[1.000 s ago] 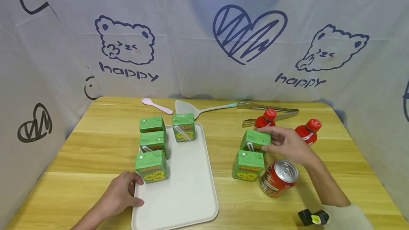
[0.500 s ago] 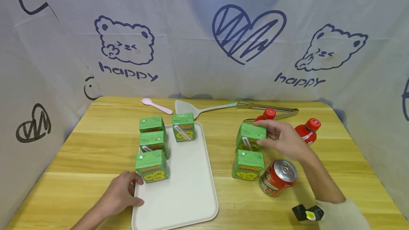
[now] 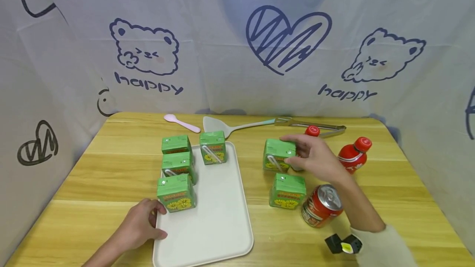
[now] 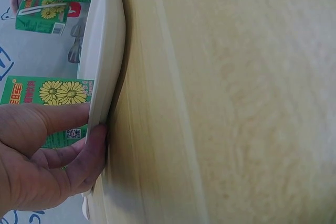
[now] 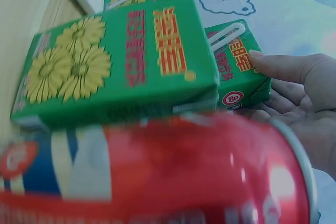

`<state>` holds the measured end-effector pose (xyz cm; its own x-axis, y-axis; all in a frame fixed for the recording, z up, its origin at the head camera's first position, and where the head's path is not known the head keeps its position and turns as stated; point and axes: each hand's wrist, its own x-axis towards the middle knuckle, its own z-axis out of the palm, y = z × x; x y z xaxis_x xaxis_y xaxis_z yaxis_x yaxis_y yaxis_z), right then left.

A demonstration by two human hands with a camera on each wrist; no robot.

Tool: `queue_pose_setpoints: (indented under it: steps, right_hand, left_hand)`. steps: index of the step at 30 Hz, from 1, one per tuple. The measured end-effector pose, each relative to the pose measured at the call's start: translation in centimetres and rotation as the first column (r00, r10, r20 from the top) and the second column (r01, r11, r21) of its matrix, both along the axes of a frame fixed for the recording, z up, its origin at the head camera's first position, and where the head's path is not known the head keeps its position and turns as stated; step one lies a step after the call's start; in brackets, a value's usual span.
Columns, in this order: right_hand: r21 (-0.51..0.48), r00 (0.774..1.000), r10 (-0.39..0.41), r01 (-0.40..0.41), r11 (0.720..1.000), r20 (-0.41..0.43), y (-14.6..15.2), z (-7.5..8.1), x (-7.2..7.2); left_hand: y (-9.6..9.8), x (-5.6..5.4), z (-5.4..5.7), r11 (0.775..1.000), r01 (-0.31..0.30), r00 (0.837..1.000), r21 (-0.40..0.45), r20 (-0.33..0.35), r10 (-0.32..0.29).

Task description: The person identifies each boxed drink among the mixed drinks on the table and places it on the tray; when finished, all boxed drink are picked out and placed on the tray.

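My right hand grips a green drink carton with a straw on its front, thumb on the near side and fingers behind. In the right wrist view this carton shows partly behind a nearer carton. My left hand pinches the left rim of a white tray; the left wrist view shows the thumb and fingers on either side of that rim. Three cartons line the tray's left side, the front one beside my left fingers. Another carton stands at the tray's far end.
One carton and a red can stand right of the tray. Two red-capped bottles are behind, one plain, the other mostly hidden by my right hand. A pink spoon, spatula and metal tongs lie at the back.
My right hand has moved left with the carton, away from the bottles and clear of the one in front. The left hand and tray have stayed put.
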<state>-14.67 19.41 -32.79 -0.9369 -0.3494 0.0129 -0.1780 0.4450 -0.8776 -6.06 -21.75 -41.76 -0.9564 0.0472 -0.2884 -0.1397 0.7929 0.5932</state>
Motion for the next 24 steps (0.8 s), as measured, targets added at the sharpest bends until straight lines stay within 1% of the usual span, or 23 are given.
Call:
queue_pose_setpoints:
  steps: [7, 10, 16, 20, 24]
  right_hand:
    - [-0.019, 0.999, 0.029, -0.030, 0.999, -0.014, -2.2, -0.2, -0.4]
    - [-0.045, 0.998, 0.063, -0.065, 0.997, -0.030, -3.3, -0.3, -0.5]
    - [-0.114, 0.991, 0.130, -0.134, 0.985, -0.036, -5.8, -0.3, -0.5]
    - [-0.136, 0.989, 0.147, -0.149, 0.980, -0.024, -7.7, -0.4, -0.6]
    - [-0.138, 0.989, 0.149, -0.144, 0.980, 0.027, -9.3, -0.6, -0.8]
  left_hand:
    - [0.0, 0.0, 0.0, 1.000, 0.000, 1.000, -0.010, -0.003, 0.000]
    - [0.0, 0.1, 0.0, 1.000, 0.003, 1.000, -0.011, -0.007, -0.003]
    - [0.0, 0.1, 0.0, 1.000, 0.010, 1.000, -0.011, -0.020, -0.010]
    - [0.0, 0.2, 0.0, 1.000, 0.010, 1.000, -0.007, -0.029, -0.010]
    - [0.0, 0.1, 0.0, 1.000, 0.007, 1.000, -0.007, -0.023, -0.007]
